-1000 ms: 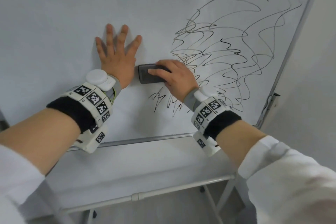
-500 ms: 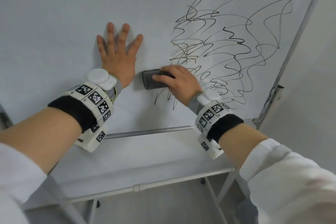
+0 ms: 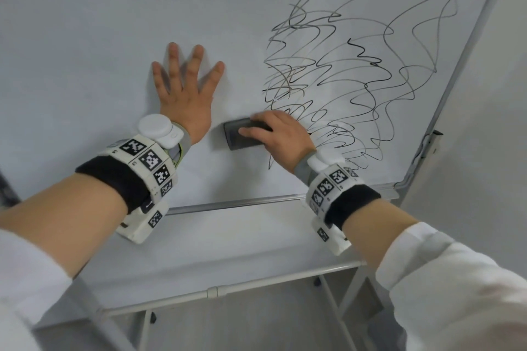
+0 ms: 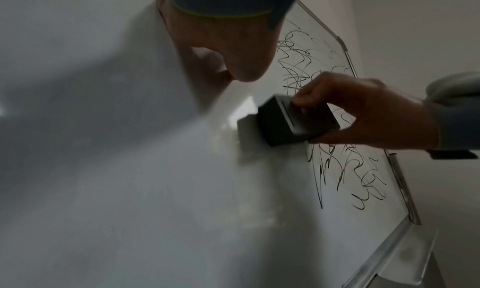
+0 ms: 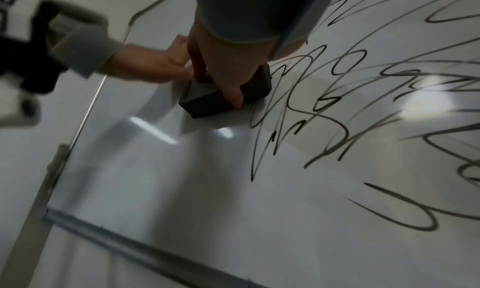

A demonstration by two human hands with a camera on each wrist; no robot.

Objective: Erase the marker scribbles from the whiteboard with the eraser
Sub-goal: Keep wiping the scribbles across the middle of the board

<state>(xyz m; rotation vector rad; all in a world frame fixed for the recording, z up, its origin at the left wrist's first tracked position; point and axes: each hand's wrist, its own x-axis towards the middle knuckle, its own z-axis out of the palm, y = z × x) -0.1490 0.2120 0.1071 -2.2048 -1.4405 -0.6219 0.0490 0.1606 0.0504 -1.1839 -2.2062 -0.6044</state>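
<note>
A whiteboard [image 3: 85, 37] carries black marker scribbles [image 3: 356, 80] over its right half. My right hand [image 3: 268, 131] grips a dark grey block eraser [image 3: 242, 138] and presses it flat on the board at the scribbles' lower left edge, thumb on the near side and fingers over the top. The right wrist view shows the eraser [image 5: 215, 101] under that hand [image 5: 228, 66] beside the scribbles [image 5: 337, 107]. My left hand [image 3: 185, 97] lies flat with fingers spread on bare board, just left of the eraser. In the left wrist view the eraser [image 4: 293, 123] sits below the left palm [image 4: 228, 45].
A metal ledge [image 3: 228, 204] runs along the board's bottom edge, with a white stand crossbar [image 3: 216, 291] below it. The board's metal frame [image 3: 456, 88] slants up the right side, with a plain wall [image 3: 499, 179] beyond it.
My right hand has slid the eraser a little down and right over the lower left strokes, and fewer marks show below it. The left hand has stayed flat in place.
</note>
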